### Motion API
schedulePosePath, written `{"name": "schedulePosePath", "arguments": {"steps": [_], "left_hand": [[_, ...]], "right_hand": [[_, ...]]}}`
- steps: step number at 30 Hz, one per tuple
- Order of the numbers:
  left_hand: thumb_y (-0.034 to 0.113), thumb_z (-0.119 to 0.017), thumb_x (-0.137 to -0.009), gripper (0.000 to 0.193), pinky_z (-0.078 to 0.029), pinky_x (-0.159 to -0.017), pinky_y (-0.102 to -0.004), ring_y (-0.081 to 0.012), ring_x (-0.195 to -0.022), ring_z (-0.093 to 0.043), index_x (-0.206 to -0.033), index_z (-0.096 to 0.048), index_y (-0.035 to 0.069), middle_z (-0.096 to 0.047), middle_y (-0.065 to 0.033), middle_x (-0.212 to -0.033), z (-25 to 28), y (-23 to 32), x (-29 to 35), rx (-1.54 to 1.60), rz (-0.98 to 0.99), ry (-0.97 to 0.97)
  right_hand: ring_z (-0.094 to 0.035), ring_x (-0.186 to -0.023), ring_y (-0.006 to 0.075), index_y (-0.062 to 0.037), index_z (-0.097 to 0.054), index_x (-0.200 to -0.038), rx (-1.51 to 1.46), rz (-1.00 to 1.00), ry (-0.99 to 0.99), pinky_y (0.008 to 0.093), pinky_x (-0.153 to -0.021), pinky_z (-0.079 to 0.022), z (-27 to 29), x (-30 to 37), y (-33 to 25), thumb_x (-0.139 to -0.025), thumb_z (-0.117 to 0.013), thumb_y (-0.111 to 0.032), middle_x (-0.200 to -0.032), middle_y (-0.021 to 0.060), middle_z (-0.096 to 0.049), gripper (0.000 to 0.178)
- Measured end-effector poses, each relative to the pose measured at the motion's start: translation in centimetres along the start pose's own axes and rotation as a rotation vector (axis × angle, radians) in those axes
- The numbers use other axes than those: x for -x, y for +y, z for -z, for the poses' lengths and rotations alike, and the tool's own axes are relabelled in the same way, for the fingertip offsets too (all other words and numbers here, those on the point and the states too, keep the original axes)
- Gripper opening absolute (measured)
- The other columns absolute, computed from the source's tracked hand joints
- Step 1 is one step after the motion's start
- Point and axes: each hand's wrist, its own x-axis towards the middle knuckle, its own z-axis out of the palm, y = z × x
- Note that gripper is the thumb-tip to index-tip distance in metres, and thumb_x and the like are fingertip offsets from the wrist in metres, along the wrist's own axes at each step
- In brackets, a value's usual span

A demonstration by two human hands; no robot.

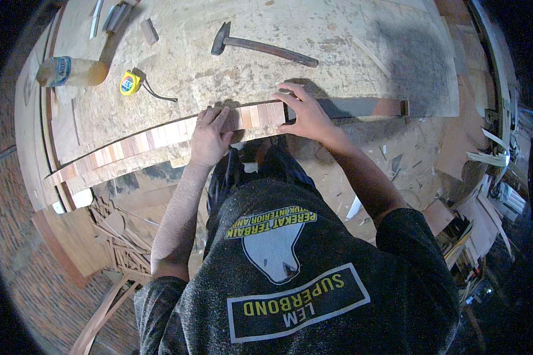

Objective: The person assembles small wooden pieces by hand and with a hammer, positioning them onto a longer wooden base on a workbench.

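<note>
A long row of small wood blocks (148, 140), in pale and reddish tones, lies side by side along the near edge of the worktable (337, 35). My left hand (210, 133) grips across this row, its fingers over the far side and its thumb at the near side. At the row's right end, my right hand (307, 115) spans the end block (275, 113), thumb at its near end and index finger at its far end. The other right fingers are spread. Beyond the hands lies a hammer (266, 49) with a dark wooden handle.
A yellow tape measure (130, 83) with a dark strap and a bottle of yellowish liquid (71, 71) lie at the left. Loose wood pieces (118, 18) are at the far left. A dark strip (349, 107) continues right of the row. Wood scraps (124, 234) litter the floor.
</note>
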Motion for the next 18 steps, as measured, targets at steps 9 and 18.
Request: {"name": "schedulePosePath", "arguments": {"steps": [9, 18], "left_hand": [[0.009, -0.089, -0.075, 0.073, -0.051, -0.115, -0.0478, -0.0411, -0.133, -0.06, -0.144, -0.067, 0.005, -0.066, -0.0175, -0.141, 0.6, 0.1, 0.0, 0.036, 0.008, -0.014], [0.01, -0.091, -0.075, 0.073, -0.053, -0.113, -0.0479, -0.0417, -0.131, -0.061, -0.144, -0.068, 0.004, -0.068, -0.0182, -0.139, 1.1, 0.0, -0.1, 0.042, 0.003, -0.008]], "right_hand": [[-0.058, -0.125, 0.0273, -0.0202, -0.073, -0.131, 0.416, -0.102, -0.146, 0.0501, -0.104, -0.036, 0.3, -1.3, -1.3, -0.069, -0.094, -0.039, -0.123, 0.0048, -0.066, 0.068], [-0.059, -0.12, 0.0275, -0.0199, -0.073, -0.121, 0.391, -0.022, -0.095, 0.0477, -0.1, -0.037, 0.5, -1.5, -1.2, -0.065, -0.093, -0.036, -0.116, 0.005, -0.065, 0.062]]}}
